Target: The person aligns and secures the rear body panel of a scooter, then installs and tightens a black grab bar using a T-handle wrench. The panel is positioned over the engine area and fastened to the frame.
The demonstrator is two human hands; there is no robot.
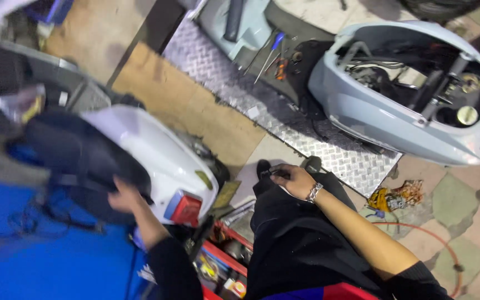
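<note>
Fingers of the right hand (294,179) are curling closed around a small dark tool (274,171), thin and stubby, held against the person's black-clad knee (284,222); the tool's exact kind cannot be told. A metal bracelet (313,192) is sitting on that wrist. Fingers of the left hand (121,195) are blurred; they are pressing on the underside edge of a black scooter seat (79,161), and whether they are wrapping it or lying flat against it cannot be told.

The black seat is lying over the rear of a white scooter body (156,150), which is carrying a red tail light (184,208) just beside the left forearm. Below the tail light, an open red toolbox (223,264) is holding mixed small items, between the two arms.

Past the right hand, a diamond-pattern metal ramp plate (240,89) is running diagonally across the floor. On it, a pale blue scooter (406,89) is standing with its seat off, so the open compartment is exposing cables, dark parts and a round cap (466,115). On that scooter's dark footboard, several screwdrivers (268,58) are lying loose, one with a blue handle.

On the tiled floor to the right of the right arm, a yellow-and-orange tangle of wiring (395,197) is lying just off the plate's corner, and a thin red cable (434,239) is looping away from it. A blue surface (40,261) is filling the lower left.
</note>
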